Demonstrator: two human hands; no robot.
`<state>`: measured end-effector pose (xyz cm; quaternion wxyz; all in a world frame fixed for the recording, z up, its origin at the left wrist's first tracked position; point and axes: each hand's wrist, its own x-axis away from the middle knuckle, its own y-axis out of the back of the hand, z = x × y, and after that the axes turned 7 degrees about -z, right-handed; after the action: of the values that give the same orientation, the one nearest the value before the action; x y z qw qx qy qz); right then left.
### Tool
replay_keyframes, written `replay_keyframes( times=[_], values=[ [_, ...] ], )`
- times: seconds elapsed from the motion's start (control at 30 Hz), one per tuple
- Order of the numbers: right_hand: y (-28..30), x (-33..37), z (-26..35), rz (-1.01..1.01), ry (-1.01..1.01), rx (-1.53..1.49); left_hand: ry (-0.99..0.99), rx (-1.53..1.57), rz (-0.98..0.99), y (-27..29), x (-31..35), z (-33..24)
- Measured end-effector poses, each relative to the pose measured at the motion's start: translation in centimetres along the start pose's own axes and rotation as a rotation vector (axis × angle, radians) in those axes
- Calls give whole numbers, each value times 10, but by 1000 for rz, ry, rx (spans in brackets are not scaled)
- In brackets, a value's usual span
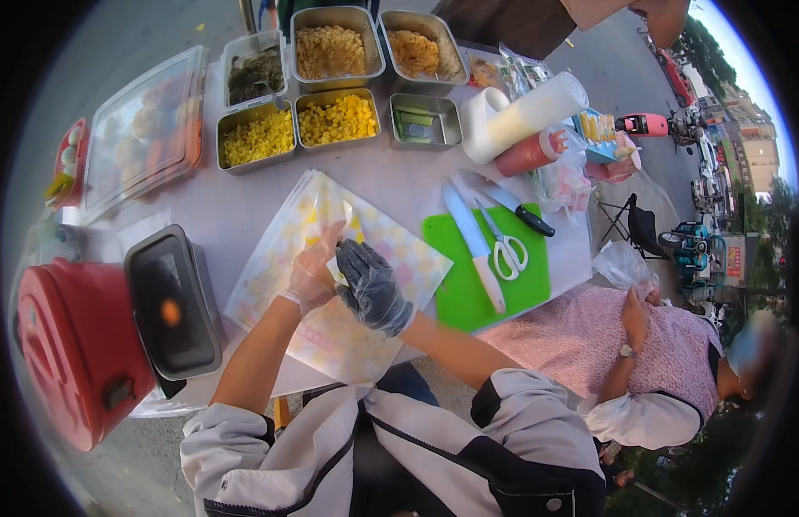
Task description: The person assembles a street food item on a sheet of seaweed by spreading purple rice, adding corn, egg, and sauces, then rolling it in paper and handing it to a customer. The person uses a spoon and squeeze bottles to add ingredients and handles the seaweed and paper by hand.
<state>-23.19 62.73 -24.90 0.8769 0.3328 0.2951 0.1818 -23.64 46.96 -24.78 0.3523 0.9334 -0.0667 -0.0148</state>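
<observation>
My left hand (310, 274), in a thin see-through plastic glove, presses against my right hand (370, 291), which wears a dark glove under a see-through one. Both are closed together around something mostly hidden; only a small whitish bit shows between the palms. Beneath them lies a stack of patterned wrapping paper (408, 250) in white, yellow and pink. A folded, shiny piece with yellow on it (351, 226) sticks up just beyond my fingers; its kind is unclear. To the right, a green cutting board (527, 286) carries a pink-handled knife (474, 246), white-handled scissors (507, 256) and a black-handled knife (530, 217).
Metal tins of yellow corn (337, 119), shredded food (330, 52) and cucumber strips (414, 121) line the far side. Left are a lidded plastic box (145, 129), a black container (174, 302) and a red cooler (81, 345). A sauce bottle (530, 153) stands far right; a person (641, 353) is at the right.
</observation>
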Motion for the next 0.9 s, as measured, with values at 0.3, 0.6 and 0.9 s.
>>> replay_keyframes(
  times=[0.3,0.6,0.9],
  values=[
    [7,-15,-9,195,171,89,-81,389,-307,10,35,-5],
    [8,-3,-19,20,30,-212,60,-72,-587,-33,42,-6],
    [-11,-19,-36,39,-30,-424,-126,59,-588,-33,43,8]
  ],
)
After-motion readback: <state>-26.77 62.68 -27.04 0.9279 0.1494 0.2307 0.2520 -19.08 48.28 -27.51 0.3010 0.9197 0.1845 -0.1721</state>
